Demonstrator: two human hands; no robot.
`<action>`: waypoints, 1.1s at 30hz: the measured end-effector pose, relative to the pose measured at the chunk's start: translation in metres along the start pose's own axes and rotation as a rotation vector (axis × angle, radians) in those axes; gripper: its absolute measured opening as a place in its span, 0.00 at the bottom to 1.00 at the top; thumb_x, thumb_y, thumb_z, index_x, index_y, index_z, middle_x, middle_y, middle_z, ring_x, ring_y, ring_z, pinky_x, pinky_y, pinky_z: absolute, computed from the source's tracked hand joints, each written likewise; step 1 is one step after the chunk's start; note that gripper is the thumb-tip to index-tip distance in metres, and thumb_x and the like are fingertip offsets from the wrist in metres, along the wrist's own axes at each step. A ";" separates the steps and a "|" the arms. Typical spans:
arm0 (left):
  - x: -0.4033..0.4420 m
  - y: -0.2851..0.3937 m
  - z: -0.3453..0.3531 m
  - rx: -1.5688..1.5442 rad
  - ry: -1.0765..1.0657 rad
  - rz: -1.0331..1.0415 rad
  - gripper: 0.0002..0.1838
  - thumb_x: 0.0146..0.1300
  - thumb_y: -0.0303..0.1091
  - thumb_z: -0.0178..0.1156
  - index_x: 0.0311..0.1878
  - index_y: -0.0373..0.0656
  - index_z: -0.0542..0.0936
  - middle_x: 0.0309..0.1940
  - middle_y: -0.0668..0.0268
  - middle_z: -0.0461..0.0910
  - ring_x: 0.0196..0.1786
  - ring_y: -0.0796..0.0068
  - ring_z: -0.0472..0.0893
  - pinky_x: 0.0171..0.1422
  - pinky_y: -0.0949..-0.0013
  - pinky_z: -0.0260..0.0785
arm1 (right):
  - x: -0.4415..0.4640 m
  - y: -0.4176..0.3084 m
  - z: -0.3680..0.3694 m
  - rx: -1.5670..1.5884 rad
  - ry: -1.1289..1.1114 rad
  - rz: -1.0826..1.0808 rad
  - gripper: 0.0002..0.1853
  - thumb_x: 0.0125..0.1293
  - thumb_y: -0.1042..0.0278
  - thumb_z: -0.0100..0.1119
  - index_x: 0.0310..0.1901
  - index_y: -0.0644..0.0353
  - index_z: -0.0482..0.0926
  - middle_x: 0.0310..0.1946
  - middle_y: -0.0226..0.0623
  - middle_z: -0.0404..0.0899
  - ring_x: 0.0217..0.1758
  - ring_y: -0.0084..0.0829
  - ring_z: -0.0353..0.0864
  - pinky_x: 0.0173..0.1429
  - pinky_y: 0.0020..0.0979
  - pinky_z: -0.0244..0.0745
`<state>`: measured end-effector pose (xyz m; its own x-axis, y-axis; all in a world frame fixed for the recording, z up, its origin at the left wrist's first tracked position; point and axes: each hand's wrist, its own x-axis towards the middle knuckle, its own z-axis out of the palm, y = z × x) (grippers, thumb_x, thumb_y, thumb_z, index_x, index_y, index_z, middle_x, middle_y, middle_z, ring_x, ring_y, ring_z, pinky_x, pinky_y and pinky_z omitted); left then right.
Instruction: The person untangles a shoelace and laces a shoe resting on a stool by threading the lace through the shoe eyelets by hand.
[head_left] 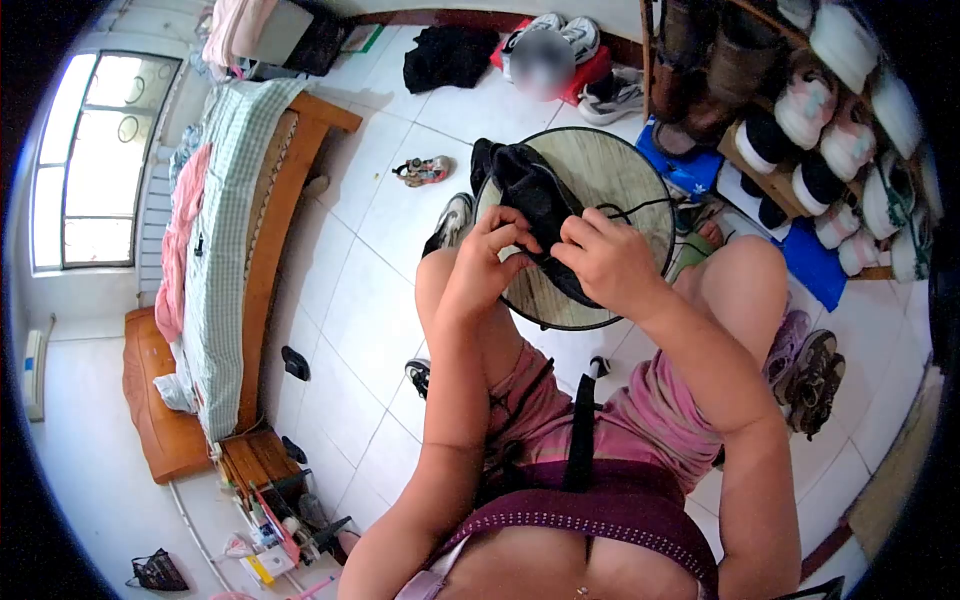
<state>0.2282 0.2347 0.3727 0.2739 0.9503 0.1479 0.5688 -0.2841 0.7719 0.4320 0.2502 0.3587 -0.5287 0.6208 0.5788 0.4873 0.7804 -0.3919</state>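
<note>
A black shoe (535,185) lies across a round stool top (610,165) with a wood-grain surface and dark rim, between my knees. My left hand (490,255) is at its near left side, thumb and fingertips pinched together against the dark material. On the other side my right hand (612,258) also pinches at the shoe, close to my left fingertips. A thin black lace (640,208) trails from the shoe over the stool's right part. What exactly lies between the fingertips is too small and dark to make out.
A rack of shoes (800,130) stands at the right, with a blue shoebox (680,160) beside it. Single shoes lie on the tiled floor, including a multicoloured sandal (423,171). A wooden bed (275,230) with a checked sheet is at the left.
</note>
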 end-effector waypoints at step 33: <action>-0.004 0.016 0.020 0.201 -0.003 -0.030 0.06 0.57 0.29 0.61 0.35 0.37 0.80 0.31 0.56 0.79 0.30 0.53 0.79 0.35 0.62 0.71 | 0.001 0.005 0.002 0.125 -0.059 0.096 0.17 0.52 0.65 0.63 0.46 0.56 0.79 0.40 0.35 0.76 0.45 0.37 0.74 0.49 0.37 0.71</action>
<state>0.2522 0.2237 0.3719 0.2563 0.9585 0.1248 0.7201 -0.2755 0.6369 0.4322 0.2548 0.3558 -0.5255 0.6937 0.4927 0.4496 0.7180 -0.5314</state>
